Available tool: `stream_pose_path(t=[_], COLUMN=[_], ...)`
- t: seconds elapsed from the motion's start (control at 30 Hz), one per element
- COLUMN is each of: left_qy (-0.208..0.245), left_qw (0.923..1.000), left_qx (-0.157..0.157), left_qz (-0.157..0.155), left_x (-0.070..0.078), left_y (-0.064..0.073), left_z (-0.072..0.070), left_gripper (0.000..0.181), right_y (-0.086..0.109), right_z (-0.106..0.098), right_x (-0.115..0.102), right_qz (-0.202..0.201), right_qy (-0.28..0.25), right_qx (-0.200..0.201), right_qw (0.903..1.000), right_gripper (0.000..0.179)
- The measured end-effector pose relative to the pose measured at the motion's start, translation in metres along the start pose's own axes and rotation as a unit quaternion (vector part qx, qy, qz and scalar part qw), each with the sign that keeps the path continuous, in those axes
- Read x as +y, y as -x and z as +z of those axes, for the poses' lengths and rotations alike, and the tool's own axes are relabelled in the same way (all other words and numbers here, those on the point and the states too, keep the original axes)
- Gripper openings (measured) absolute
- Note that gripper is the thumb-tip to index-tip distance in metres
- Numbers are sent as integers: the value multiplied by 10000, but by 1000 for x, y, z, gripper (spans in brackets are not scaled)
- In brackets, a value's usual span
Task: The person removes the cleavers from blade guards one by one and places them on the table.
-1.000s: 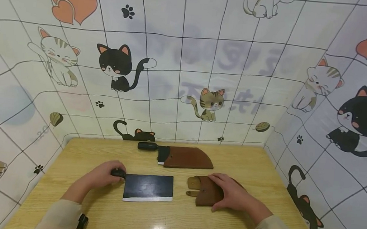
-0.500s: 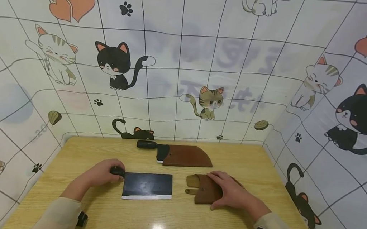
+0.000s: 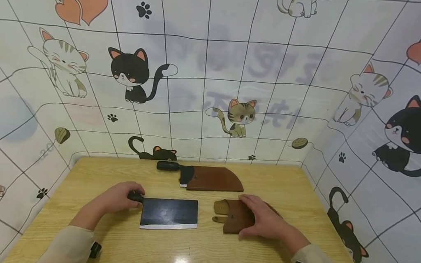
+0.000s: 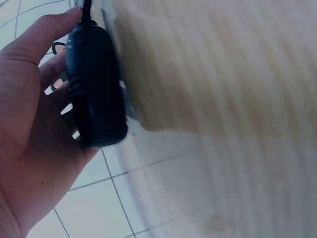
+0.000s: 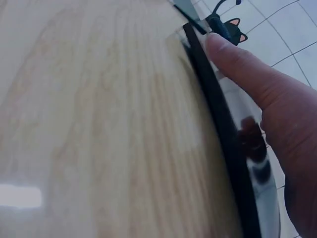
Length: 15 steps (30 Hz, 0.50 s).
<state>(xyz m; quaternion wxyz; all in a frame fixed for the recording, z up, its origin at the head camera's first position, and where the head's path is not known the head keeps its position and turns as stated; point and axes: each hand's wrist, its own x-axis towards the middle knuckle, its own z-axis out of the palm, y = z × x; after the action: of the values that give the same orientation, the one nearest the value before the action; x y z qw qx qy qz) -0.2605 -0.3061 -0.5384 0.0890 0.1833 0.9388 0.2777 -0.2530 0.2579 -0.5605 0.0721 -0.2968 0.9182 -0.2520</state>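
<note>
In the head view, the left hand [image 3: 125,198] reaches in from the left with its wrist slightly raised, thumb and fingers curled about the black handle of a broad rectangular cleaver with a dark steel blade and a bright edge [image 3: 169,213]; the cleaver lies on the pale wood-grain tabletop [image 3: 163,253], edge toward the person. The right hand [image 3: 264,220] arches over a brown leather sheath with a tan flap and a narrow strap [image 3: 238,220], thumb at the near border and fingers at the far one, moderately spread with the sheath held between. The strapped sheath lies to the right of the blade, apart from it, flap and strap pointing toward it; whether anything is inside cannot be told. Behind both, a second brown leather sheath with a rounded end [image 3: 215,179] contains the blade of a black-handled knife [image 3: 168,166], a dark strip of which shows at the mouth. Beige sleeves [image 3: 69,244] cover both forearms. In the left wrist view, the thumb tip meets the handle's neck, the fingers pass behind, and the palm stands off the grip. In the right wrist view, the thumb extends to touch the strapped sheath's dark border; the other fingers are hidden.
</note>
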Motion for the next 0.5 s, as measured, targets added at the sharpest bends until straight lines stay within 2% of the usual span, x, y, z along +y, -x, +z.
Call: stream_pose_path(t=[0.13, 0.2, 0.4, 0.5], left_qy=[-109, -210, -378, -347], left_qw=[9999, 9997, 9967, 9960], left_qx=[3, 81, 377, 488], left_qz=[12, 131, 607, 663], left_x=[6, 9, 18, 24], left_y=[-9, -15, -40, -54], left_z=[-2, -3, -5, -7], left_gripper=[32, 31, 35, 41], right_y=[-5, -10, -32, -47], right_z=[-4, -6, -15, -19], right_x=[-4, -6, -13, -17], right_qz=[-279, -467, -631, -623], right_qy=[5, 53, 190, 251], right_qx=[378, 488, 423, 347], right_qw=[9989, 9977, 9969, 9971], right_gripper=[113, 109, 104, 103])
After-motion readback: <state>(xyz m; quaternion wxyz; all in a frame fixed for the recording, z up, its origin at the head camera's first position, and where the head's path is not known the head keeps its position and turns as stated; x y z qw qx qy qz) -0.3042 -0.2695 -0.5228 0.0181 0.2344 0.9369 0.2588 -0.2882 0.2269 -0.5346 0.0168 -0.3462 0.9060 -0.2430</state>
